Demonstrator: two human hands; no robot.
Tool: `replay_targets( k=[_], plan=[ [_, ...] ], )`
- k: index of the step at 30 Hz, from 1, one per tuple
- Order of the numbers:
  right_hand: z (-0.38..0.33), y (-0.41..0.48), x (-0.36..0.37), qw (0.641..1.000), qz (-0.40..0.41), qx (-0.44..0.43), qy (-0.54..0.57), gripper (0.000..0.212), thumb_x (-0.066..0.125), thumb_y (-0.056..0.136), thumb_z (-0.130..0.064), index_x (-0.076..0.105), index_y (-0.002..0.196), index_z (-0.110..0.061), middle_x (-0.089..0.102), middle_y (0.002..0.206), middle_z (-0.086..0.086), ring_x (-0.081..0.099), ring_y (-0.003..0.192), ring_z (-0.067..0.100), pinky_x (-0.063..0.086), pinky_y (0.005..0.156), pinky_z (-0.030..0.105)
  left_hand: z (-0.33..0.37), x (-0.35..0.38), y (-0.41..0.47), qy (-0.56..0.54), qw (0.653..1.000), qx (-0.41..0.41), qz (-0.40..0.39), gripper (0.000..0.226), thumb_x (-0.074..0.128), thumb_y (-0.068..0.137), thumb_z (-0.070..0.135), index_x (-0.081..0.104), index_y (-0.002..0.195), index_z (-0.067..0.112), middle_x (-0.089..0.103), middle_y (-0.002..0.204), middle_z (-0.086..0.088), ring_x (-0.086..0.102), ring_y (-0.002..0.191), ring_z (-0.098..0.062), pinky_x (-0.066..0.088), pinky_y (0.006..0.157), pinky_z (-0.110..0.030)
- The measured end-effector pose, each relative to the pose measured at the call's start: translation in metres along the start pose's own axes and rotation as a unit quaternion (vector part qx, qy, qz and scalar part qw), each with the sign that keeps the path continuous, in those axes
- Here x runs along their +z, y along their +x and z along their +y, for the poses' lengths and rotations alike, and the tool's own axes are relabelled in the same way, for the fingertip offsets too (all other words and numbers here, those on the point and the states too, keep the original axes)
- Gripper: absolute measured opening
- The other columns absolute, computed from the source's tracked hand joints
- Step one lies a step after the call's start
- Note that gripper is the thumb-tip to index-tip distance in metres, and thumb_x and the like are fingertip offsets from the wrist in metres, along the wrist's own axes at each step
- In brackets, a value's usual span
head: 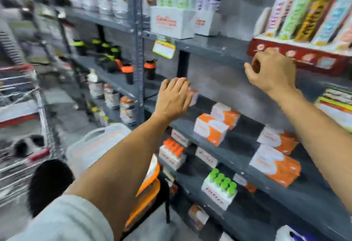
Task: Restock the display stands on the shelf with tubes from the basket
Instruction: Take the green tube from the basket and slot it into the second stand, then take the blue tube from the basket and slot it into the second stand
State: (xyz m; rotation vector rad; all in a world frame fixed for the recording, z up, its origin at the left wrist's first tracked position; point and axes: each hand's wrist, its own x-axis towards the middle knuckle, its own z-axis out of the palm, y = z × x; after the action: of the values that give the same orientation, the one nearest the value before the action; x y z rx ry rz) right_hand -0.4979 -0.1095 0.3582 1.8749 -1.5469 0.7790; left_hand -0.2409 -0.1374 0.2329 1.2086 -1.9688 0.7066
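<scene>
My left hand is open and flat, fingers together, hovering in front of the middle shelf above the orange-and-white boxes. My right hand is curled on the lower left corner of a red display stand filled with tall colourful tubes. On the top shelf are white stands holding green-capped tubes and purple-capped tubes. Lower down are white stands holding orange-capped tubes and green-capped tubes. An orange basket shows under my left forearm, its contents hidden.
Grey metal shelves run to the right, with an upright post on the left. A yellow price tag hangs from the top shelf. A white plastic container and a wire shopping cart stand at the left.
</scene>
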Motion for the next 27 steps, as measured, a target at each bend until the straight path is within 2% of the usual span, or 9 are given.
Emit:
replay_targets(
  k=[5,8,10,13,15,20,25,27],
  plan=[
    [-0.106,-0.015,0.079,0.995,-0.033,-0.061,0.075,0.03,0.052,0.084,-0.032,0.063,0.076,-0.005,0.061,0.084,0.022,0.058,0.082,0.042,0.046,0.066,0.044,-0.088,-0.031,-0.119,0.078,0.989,-0.111,-0.064,0.036,0.043,0.094,0.033,0.063,0.108,0.006,0.062,0.108,-0.009,0.056,0.098,-0.031,0.038,0.087,-0.043],
    [-0.179,-0.035,0.12,0.987,-0.081,-0.074,0.114,0.026,0.053,0.085,-0.024,0.062,0.073,-0.003,0.062,0.077,0.023,0.061,0.069,0.043,0.046,0.057,0.04,-0.123,-0.049,-0.188,0.096,0.977,-0.168,-0.091,0.036,0.041,0.095,0.033,0.062,0.107,0.006,0.062,0.107,-0.009,0.054,0.097,-0.031,0.039,0.087,-0.043],
    [-0.228,-0.057,0.147,0.976,-0.14,-0.098,0.135,0.026,0.055,0.084,-0.024,0.064,0.078,-0.001,0.064,0.08,0.025,0.063,0.072,0.043,0.046,0.058,0.041,-0.14,-0.058,-0.229,0.104,0.965,-0.208,-0.122,0.037,0.039,0.096,0.034,0.062,0.108,0.007,0.062,0.105,-0.009,0.054,0.096,-0.031,0.039,0.085,-0.043],
    [-0.293,-0.099,0.182,0.946,-0.245,-0.121,0.174,0.026,0.057,0.087,-0.027,0.064,0.089,-0.001,0.065,0.093,0.024,0.065,0.084,0.042,0.048,0.067,0.044,-0.156,-0.061,-0.281,0.123,0.94,-0.265,-0.177,0.039,0.036,0.095,0.034,0.062,0.108,0.007,0.062,0.106,-0.01,0.056,0.097,-0.032,0.039,0.087,-0.044],
    [-0.331,-0.13,0.201,0.925,-0.303,-0.135,0.184,0.027,0.054,0.089,-0.029,0.063,0.096,-0.005,0.064,0.1,0.019,0.064,0.092,0.039,0.048,0.071,0.041,-0.163,-0.058,-0.308,0.127,0.924,-0.294,-0.211,0.038,0.036,0.094,0.032,0.062,0.105,0.007,0.062,0.105,-0.011,0.058,0.095,-0.032,0.04,0.085,-0.044],
    [-0.388,-0.206,0.241,0.858,-0.444,-0.148,0.211,0.025,0.054,0.089,-0.034,0.058,0.099,-0.011,0.063,0.104,0.012,0.062,0.096,0.035,0.046,0.07,0.036,-0.172,-0.043,-0.351,0.089,0.897,-0.34,-0.269,0.036,0.036,0.093,0.029,0.062,0.102,0.007,0.062,0.105,-0.012,0.058,0.098,-0.032,0.043,0.088,-0.044],
    [-0.41,-0.248,0.271,0.769,-0.57,-0.145,0.25,0.043,0.052,0.093,-0.035,0.043,0.134,-0.022,0.054,0.126,0.015,0.055,0.113,0.035,0.05,0.086,0.042,-0.174,-0.026,-0.38,0.039,0.885,-0.355,-0.299,0.044,0.033,0.093,0.032,0.061,0.11,0.001,0.061,0.113,-0.016,0.057,0.103,-0.035,0.044,0.091,-0.046],
    [-0.416,-0.251,0.28,0.752,-0.592,-0.143,0.254,0.053,0.047,0.096,-0.036,0.03,0.145,-0.03,0.047,0.134,0.016,0.053,0.118,0.036,0.048,0.092,0.044,-0.174,-0.02,-0.387,0.036,0.885,-0.357,-0.297,0.047,0.035,0.094,0.032,0.06,0.115,-0.002,0.059,0.119,-0.019,0.055,0.107,-0.035,0.042,0.095,-0.045]
  ],
)
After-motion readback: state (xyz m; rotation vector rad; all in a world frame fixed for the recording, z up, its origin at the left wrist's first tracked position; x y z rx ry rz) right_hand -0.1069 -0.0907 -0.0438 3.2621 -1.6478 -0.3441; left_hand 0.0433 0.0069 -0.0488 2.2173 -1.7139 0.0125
